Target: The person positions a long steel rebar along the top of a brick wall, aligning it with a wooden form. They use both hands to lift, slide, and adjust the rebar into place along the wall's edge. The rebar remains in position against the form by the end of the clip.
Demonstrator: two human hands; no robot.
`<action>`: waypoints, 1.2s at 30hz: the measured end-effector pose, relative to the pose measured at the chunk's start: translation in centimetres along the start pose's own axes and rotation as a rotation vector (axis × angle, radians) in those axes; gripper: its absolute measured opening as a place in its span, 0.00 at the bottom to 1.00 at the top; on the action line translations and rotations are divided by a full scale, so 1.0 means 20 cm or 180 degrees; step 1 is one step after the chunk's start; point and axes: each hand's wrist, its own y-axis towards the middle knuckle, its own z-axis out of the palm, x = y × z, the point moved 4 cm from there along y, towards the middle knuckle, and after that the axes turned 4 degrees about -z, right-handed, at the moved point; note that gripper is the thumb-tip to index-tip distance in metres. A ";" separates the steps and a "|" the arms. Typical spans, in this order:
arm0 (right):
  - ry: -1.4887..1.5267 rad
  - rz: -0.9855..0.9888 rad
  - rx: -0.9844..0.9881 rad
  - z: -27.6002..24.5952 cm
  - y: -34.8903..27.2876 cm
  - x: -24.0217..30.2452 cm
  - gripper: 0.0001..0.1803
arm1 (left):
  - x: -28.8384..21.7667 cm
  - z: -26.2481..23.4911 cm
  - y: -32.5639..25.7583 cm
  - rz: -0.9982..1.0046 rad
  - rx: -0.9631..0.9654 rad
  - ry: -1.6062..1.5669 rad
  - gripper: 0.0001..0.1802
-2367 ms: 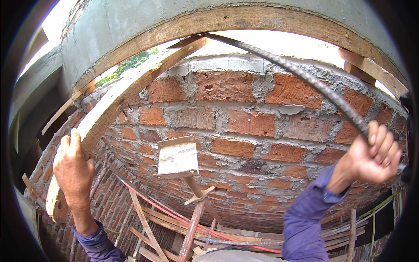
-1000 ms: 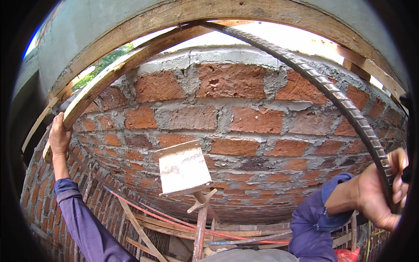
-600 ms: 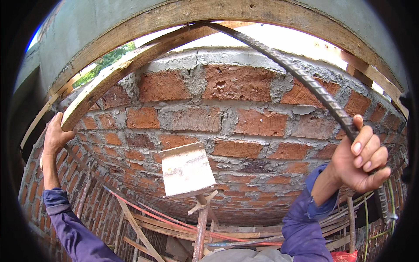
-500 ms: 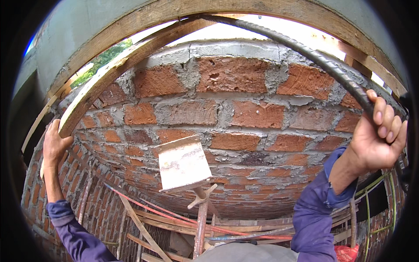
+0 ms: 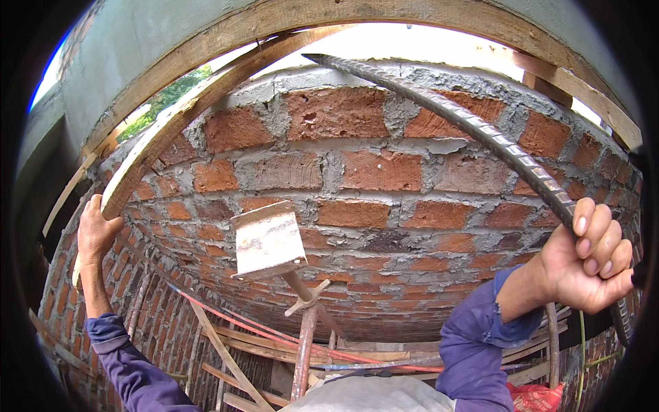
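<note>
My left hand [image 5: 99, 230] is closed around the lower end of a wooden plank [image 5: 161, 137], which slants up to the right and meets a timber beam [image 5: 412, 12] overhead. In my raised right hand [image 5: 585, 259] I grip a ribbed steel bar [image 5: 473, 123]. It runs up and to the left, and its pointed tip shows apart from the plank and just below the beam. The bar's other end sticks out below my fist. Behind both hands stands a brick wall [image 5: 374, 172] with rough grey mortar.
A metal prop [image 5: 305, 350] with a flat pale head plate [image 5: 270, 240] rises in front of the wall. Lower down are boards [image 5: 233, 360], reddish poles [image 5: 274, 335] and a red bag [image 5: 535, 397]. Grey concrete [image 5: 147, 51] borders the upper left.
The bar's tip has come down from beside the plank and beam. My right hand has moved lower, while my left hand keeps its hold on the plank. The view has shifted slightly.
</note>
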 end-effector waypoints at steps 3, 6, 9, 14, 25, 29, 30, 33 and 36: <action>0.0057 -0.0121 -0.0161 -0.05 0.11 0.12 0.28 | 0.00 0.01 -0.02 -0.0017 -0.0029 0.0014 0.26; 0.0434 0.0007 0.0051 0.09 0.14 0.09 0.28 | 0.00 0.03 -0.03 -0.0018 -0.0070 0.0060 0.27; 0.1075 -0.0127 0.0021 0.24 0.10 -0.11 0.26 | -0.01 0.01 -0.03 -0.0027 -0.0239 0.0148 0.28; 0.0290 0.0114 -0.0886 0.10 0.06 -0.41 0.23 | -0.04 -0.06 -0.07 -0.0156 -0.0140 0.0338 0.27; 0.0375 -0.0367 0.0171 0.32 0.17 0.12 0.22 | -0.12 -0.07 -0.14 -0.0288 -0.0260 0.0453 0.30; 0.0318 -0.0332 -0.1037 0.35 0.06 -0.43 0.25 | -0.10 -0.05 -0.11 -0.0180 -0.0265 0.0335 0.28; 0.0715 -0.0221 -0.0283 0.33 0.08 -0.42 0.26 | -0.10 -0.05 -0.11 -0.0197 -0.0373 0.0329 0.28; 0.0228 0.0253 -0.0142 0.14 0.07 -0.38 0.25 | -0.10 -0.07 -0.12 -0.0154 -0.0254 0.0292 0.26; 0.0309 0.0212 -0.0141 -0.04 0.16 -0.14 0.24 | -0.11 -0.08 -0.14 -0.0197 -0.0278 0.0315 0.26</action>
